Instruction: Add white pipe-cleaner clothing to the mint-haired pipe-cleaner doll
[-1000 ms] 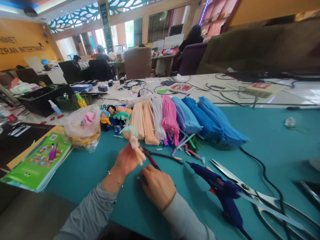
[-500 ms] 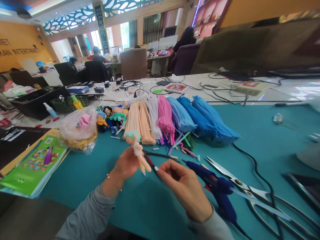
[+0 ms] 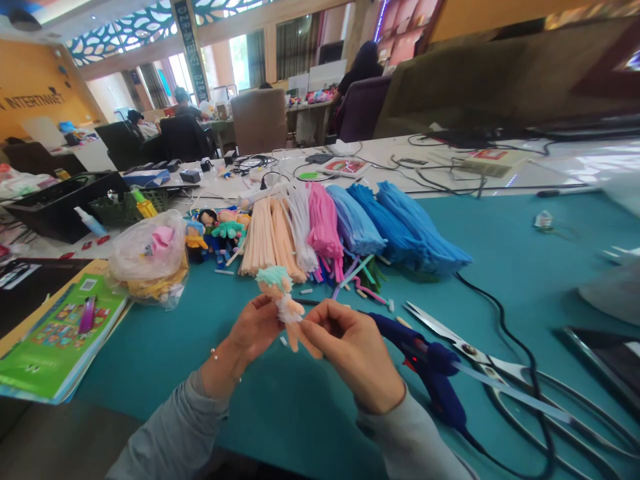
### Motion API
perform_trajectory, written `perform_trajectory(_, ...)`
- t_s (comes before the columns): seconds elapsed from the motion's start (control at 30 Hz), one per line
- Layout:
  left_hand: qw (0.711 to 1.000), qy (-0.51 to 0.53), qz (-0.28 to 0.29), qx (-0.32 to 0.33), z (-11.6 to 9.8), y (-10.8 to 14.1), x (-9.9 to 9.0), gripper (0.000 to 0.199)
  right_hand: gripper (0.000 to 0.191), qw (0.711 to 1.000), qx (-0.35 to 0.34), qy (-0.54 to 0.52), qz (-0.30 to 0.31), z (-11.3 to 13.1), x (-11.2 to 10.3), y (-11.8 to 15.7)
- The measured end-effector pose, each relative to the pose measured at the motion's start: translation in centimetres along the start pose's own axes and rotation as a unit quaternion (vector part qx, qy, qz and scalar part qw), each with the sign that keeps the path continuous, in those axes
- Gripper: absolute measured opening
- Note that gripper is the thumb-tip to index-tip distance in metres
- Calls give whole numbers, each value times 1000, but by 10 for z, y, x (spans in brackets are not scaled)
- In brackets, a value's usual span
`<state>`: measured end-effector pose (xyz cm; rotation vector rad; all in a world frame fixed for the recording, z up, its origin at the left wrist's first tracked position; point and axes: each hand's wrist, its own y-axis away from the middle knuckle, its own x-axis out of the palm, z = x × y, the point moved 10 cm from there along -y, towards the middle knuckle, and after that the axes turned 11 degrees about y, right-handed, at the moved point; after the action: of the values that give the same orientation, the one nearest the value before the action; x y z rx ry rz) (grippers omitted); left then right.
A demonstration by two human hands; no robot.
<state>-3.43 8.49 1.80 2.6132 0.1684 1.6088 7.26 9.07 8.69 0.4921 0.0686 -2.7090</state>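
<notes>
My left hand (image 3: pixel 257 330) grips a small fuzzy pipe-cleaner doll (image 3: pixel 290 310) from behind its back, holding it upright and slightly tilted. The doll has mint-green hair, peach limbs and a white band around its body. My right hand (image 3: pixel 353 347) is closed, thumb and index finger pinched against the white band at the doll's right side. Just beyond that hand lies a dark blue glue gun (image 3: pixel 435 360) with a glue stick in its rear. Large metal scissors (image 3: pixel 470 350) rest beside it, blades slightly apart.
Bundles of peach pipe cleaners (image 3: pixel 260 237), pink ones (image 3: pixel 324 223) and blue ones (image 3: pixel 415 230) lie across the teal mat (image 3: pixel 175 340). Finished dolls (image 3: pixel 227 230) and a plastic bag (image 3: pixel 147 257) are at left, near a green booklet (image 3: pixel 55 333). A black cable (image 3: pixel 500 320) runs at right.
My right hand has moved left and up to the doll and now pinches its white band. The doll has turned and shifted slightly right. The whole view has shifted a little.
</notes>
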Motion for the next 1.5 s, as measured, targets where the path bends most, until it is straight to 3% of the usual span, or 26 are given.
perform_trajectory(0.17, 1000, -6, -1, -6, 0, 1, 1, 31, 16, 1000, -6, 4, -8, 0, -1, -1)
perform_trajectory(0.73, 1000, -11, -5, -10, 2, 0, -2, 31, 24, 999, -20, 37, -31, 2, -2, -3)
perform_trajectory(1.03, 1000, -11, -12, -16, 3, 1, -2, 32, 19, 999, -39, 7, -31, -1, -3, 0)
perform_trajectory(1.27, 1000, -4, -14, -16, 4, 0, -2, 32, 13, 996, -75, 30, -42, 2, -8, 5)
perform_trajectory(1.5, 1000, -14, 3, -24, 5, 0, 0, 30, 15, 971, -180, 119, -102, 31, -21, 15)
